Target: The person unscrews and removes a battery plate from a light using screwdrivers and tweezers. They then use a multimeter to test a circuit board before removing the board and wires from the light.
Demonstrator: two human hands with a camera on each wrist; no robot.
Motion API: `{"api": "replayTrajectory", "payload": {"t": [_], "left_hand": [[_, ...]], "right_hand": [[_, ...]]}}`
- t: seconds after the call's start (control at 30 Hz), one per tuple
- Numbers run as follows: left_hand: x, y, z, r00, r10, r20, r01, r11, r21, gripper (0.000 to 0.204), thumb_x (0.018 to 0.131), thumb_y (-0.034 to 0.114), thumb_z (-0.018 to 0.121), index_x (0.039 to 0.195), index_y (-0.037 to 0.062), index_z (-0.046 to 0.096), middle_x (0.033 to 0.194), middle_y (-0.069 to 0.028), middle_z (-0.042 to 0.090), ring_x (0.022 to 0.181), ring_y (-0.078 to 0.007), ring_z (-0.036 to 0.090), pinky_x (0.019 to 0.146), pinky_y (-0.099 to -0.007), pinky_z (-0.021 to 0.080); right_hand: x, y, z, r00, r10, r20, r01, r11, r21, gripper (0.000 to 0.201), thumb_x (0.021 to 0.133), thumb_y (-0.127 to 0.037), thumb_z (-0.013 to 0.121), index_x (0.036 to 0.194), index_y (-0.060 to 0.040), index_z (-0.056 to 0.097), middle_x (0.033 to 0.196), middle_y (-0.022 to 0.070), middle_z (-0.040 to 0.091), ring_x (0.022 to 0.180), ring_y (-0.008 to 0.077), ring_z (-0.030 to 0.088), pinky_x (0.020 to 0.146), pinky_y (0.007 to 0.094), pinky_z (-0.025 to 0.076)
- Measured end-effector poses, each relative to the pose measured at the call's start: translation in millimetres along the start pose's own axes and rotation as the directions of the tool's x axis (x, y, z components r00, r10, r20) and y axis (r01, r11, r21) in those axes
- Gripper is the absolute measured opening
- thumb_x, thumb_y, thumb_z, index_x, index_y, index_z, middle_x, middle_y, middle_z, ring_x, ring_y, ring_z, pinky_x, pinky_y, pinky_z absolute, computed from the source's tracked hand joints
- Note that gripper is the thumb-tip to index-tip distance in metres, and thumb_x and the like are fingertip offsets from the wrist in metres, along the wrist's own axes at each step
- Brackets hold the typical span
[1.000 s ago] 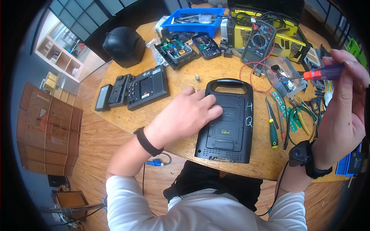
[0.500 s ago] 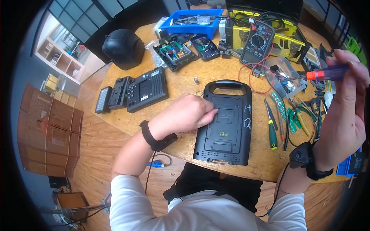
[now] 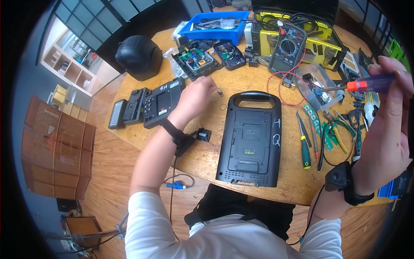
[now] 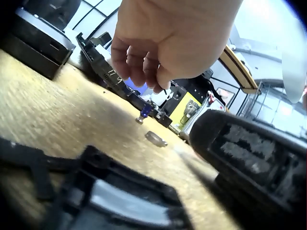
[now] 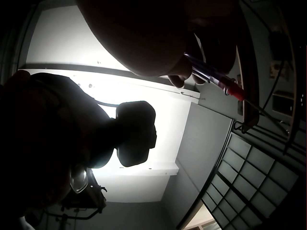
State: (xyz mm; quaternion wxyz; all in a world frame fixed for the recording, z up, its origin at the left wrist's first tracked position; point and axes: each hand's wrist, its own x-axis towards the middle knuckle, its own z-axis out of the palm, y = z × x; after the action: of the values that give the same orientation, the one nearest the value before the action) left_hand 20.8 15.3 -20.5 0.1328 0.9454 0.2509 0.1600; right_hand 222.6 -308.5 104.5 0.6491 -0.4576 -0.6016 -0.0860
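Observation:
The black handled device (image 3: 248, 142) lies with its panel side up, "HQ" written along its edge. Beyond its upper left, my left hand (image 3: 196, 98) hovers, fingertips close to a small metallic cylinder (image 3: 220, 92). In the left wrist view the hand (image 4: 168, 43) has its fingers curled, a thin dark sliver showing at the tips; whether they pinch it is unclear. The cylinder (image 4: 144, 114) and a small ring (image 4: 156, 139) stand apart from the fingers. Raised at the right, my right hand (image 3: 390, 116) grips a screwdriver (image 3: 371, 84) by its purple and red handle, shaft pointing left.
A small black part (image 3: 202, 134) lies left of the device. Farther left is a black monitor-like unit (image 3: 161, 103). Opened electronics (image 3: 196, 62), a blue tray (image 3: 213, 33) and a multimeter (image 3: 288, 48) line the back. Pliers (image 3: 340, 136) and a green-handled tool (image 3: 305, 153) lie right.
My left hand has left the device's upper left area and moved up and left to the cylinder, uncovering the small black part. The right hand still holds the screwdriver, slightly lower.

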Motion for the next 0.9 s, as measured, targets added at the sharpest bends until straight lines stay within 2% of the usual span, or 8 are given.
{"api": "replayTrajectory", "payload": {"t": [0.07,0.17,0.8,0.83,0.87,0.9], "left_hand": [[-3.5,5.5,4.8,0.997,0.043,-0.062,-0.024,0.961,0.274,0.012,0.099,0.016,0.063,0.102,0.0055,0.065,0.099,-0.0142,0.067,0.086,-0.0366,0.069,0.073,-0.0451,0.055],[-5.0,5.1,6.6,0.992,0.110,-0.068,-0.083,0.946,0.313,0.011,0.099,0.017,0.062,0.100,0.0071,0.064,0.100,-0.0127,0.066,0.087,-0.0366,0.069,0.072,-0.0465,0.056],[-7.6,-3.1,12.3,0.995,0.083,-0.049,-0.063,0.943,0.326,0.012,0.096,0.018,0.067,0.100,0.0069,0.064,0.099,-0.0117,0.067,0.086,-0.0358,0.070,0.071,-0.0456,0.057],[-7.7,-3.7,12.7,0.996,0.074,-0.045,-0.055,0.946,0.321,0.013,0.096,0.018,0.067,0.101,0.0067,0.064,0.100,-0.0118,0.068,0.087,-0.0361,0.070,0.071,-0.0458,0.057],[-7.8,-4.0,13.0,0.997,0.064,-0.040,-0.048,0.948,0.316,0.013,0.096,0.019,0.067,0.101,0.0065,0.064,0.101,-0.0120,0.068,0.088,-0.0364,0.070,0.072,-0.0461,0.057],[-7.9,-3.5,12.7,0.997,0.064,-0.040,-0.048,0.948,0.316,0.013,0.096,0.019,0.067,0.101,0.0065,0.064,0.101,-0.0120,0.068,0.088,-0.0364,0.070,0.072,-0.0461,0.057]], "right_hand": [[0.8,-0.2,2.3,1.000,0.010,0.003,-0.010,1.000,0.001,0.026,0.099,-0.002,0.066,0.123,0.0049,0.062,0.115,0.0171,0.070,0.098,0.0195,0.070,0.086,0.0307,0.059],[0.9,-0.3,3.0,1.000,0.018,0.009,-0.018,1.000,0.005,0.026,0.098,-0.002,0.066,0.123,0.0050,0.062,0.114,0.0171,0.070,0.098,0.0195,0.070,0.086,0.0307,0.059],[0.2,-2.8,8.0,0.998,0.046,0.035,-0.047,0.999,0.028,0.028,0.097,-0.001,0.067,0.124,0.0054,0.062,0.114,0.0172,0.070,0.097,0.0195,0.070,0.086,0.0308,0.060],[-1.0,-1.9,5.4,0.998,0.046,0.037,-0.048,0.998,0.029,0.028,0.097,-0.001,0.067,0.124,0.0054,0.062,0.114,0.0173,0.070,0.097,0.0195,0.070,0.085,0.0308,0.060],[-16.3,2.5,-23.0,0.998,0.048,0.039,-0.049,0.998,0.030,0.028,0.097,-0.001,0.068,0.124,0.0054,0.062,0.114,0.0173,0.070,0.097,0.0195,0.070,0.085,0.0308,0.060],[-12.7,5.2,-21.3,0.998,0.049,0.040,-0.050,0.998,0.031,0.028,0.097,-0.001,0.068,0.124,0.0054,0.062,0.114,0.0173,0.070,0.097,0.0195,0.070,0.085,0.0308,0.060]]}}
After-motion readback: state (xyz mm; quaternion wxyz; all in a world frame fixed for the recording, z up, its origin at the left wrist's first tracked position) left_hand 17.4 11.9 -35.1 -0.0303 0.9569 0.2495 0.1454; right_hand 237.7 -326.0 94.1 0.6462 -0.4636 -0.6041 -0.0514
